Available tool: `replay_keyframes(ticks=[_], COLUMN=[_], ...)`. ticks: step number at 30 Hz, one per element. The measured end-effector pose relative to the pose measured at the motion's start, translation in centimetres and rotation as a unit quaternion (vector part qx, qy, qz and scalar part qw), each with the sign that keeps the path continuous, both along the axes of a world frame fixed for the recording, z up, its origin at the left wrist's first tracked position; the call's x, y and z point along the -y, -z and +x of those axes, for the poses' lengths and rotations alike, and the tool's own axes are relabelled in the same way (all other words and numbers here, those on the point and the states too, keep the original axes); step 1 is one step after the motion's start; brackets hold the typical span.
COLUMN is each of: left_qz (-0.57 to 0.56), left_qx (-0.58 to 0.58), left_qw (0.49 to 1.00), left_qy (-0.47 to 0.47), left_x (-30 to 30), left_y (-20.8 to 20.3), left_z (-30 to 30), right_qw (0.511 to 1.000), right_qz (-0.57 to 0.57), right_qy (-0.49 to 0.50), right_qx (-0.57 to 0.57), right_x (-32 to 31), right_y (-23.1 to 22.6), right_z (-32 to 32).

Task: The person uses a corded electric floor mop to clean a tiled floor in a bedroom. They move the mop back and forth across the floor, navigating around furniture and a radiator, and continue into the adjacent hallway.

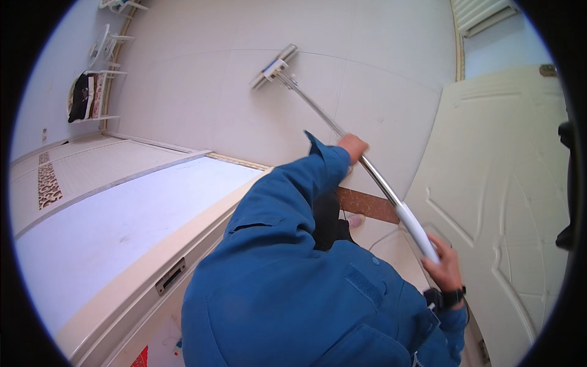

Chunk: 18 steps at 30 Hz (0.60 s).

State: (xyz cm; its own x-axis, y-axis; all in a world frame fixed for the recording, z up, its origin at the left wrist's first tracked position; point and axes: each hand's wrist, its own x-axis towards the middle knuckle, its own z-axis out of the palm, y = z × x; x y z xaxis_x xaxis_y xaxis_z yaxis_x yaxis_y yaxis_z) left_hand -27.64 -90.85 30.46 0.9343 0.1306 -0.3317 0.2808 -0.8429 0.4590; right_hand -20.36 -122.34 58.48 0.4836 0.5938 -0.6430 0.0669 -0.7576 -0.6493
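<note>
Nearest thing here is the right hand [445, 266] at near right, fingers curled round the end of the sponge mop's [384, 183] white grip [417, 231], with a pale panelled door [483, 147] off to its right. Farther out, the left hand [353, 148] has its fingers wrapped round the steel pole [318, 110], so it's the closer one to the business end. From there the long axis slants off far left to the mop head [274, 66], set crosswise on the pale tiled floor [391, 85], well apart from both hands.
</note>
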Motion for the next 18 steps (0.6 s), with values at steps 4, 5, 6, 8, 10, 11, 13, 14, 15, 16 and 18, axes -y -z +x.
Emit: replay_keyframes(ticks=[4,5,6,8,10,11,13,14,15,16,18], left_qz=[0.108,0.121,0.134,0.118,0.097,0.081,0.072,0.081,0.091,0.079,0.067], left_qx=[0.048,0.039,0.028,0.045,0.061,0.069,0.043,0.005,-0.032,-0.046,-0.078], left_qw=[0.991,0.987,0.982,0.97,0.965,0.969,0.976,0.978,0.979,0.983,0.988], left_qy=[-0.061,-0.095,-0.128,-0.208,-0.235,-0.222,-0.2,-0.191,-0.181,-0.161,-0.119], left_x=[-10.0,-11.5,-12.7,-13.9,-13.8,-13.4,-11.9,-10.7,-9.3,-7.6,-3.0], left_y=[1.3,1.4,1.3,1.3,1.3,1.4,1.7,1.9,1.9,2.0,2.2], left_z=[-4.7,-5.9,-7.0,-9.3,-11.4,-12.4,-13.4,-13.6,-13.7,-13.5,-13.1], right_qw=[0.994,0.993,0.987,0.982,0.986,0.988,0.984,0.984,0.983,0.989,0.983], right_qz=[0.07,0.066,0.11,0.13,0.098,0.082,0.085,0.061,0.084,0.038,0.062], right_qy=[-0.073,-0.093,-0.115,-0.135,-0.137,-0.134,-0.152,-0.157,-0.152,-0.138,-0.127], right_qx=[-0.033,-0.015,0.002,0.019,-0.001,-0.009,0.033,0.054,0.065,0.046,0.121], right_x=[-11.3,-13.7,-15.7,-18.4,-18.5,-17.8,-15.1,-13.1,-11.0,-8.4,-3.0], right_y=[7.0,8.3,9.1,10.3,9.8,9.2,7.4,6.5,5.1,3.6,1.5], right_z=[-0.3,-0.6,-0.9,-2.0,-2.5,-2.9,-3.4,-3.6,-3.8,-3.9,-4.8])
